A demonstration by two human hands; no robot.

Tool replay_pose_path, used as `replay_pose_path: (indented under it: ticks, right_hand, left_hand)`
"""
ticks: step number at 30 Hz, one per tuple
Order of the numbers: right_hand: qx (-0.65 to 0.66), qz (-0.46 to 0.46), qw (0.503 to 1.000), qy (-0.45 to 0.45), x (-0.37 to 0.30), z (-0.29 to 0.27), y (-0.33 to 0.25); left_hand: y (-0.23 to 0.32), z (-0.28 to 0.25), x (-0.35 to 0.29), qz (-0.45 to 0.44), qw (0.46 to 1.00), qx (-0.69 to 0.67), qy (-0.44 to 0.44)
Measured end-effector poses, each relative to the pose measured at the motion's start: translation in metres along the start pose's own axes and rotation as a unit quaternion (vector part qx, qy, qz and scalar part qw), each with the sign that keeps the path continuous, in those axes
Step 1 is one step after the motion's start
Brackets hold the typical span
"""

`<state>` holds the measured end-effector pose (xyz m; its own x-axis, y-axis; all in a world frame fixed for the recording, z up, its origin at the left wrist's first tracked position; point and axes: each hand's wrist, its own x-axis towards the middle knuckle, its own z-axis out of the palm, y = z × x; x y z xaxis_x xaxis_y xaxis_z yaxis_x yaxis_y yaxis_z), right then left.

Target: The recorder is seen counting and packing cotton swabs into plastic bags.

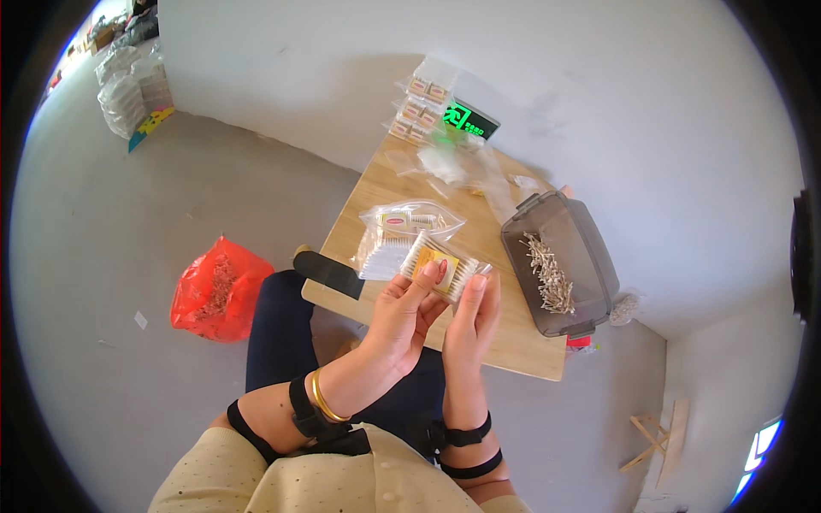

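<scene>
My left hand (395, 329) grips a pack of cotton swabs (419, 253) with a yellow, orange and red label, its thumb on the label. My right hand (469, 329) is closed at the pack's right end, thumb and fingers against the swab tips and clear wrap; what lies between those fingers is partly hidden. Just behind the pack, a clear zip bag (374, 256) holding more swab packs lies on the wooden table (530, 352). To the right stands a grey translucent bin (593, 265) with loose swabs (552, 278) inside.
At the table's back are stacked bagged packs (419, 107), a lit green display (472, 121) and clear plastic bags (445, 162). A dark flat strip (329, 272) sits at the left edge. On the floor are a red bag (218, 295) and a wooden folding stand (667, 440).
</scene>
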<state>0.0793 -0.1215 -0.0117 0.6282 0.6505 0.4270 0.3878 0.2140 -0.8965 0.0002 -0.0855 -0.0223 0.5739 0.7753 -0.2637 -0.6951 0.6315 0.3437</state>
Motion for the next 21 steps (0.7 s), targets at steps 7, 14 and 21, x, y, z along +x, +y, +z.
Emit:
replay_pose_path:
  ticks: [7,14,21]
  right_hand:
    - [0.065,0.118,0.991,0.01,0.007,-0.001,0.012]
    - [-0.021,0.073,0.997,-0.013,0.009,0.008,0.02]
    - [0.03,0.092,0.995,0.036,0.012,0.008,0.032]
  left_hand:
    - [-0.002,-0.002,0.009,-0.004,1.0,0.002,-0.008]
    - [-0.001,-0.008,0.023,0.009,1.0,-0.013,0.002]
    - [-0.015,-0.018,0.028,-0.015,0.999,0.047,-0.018]
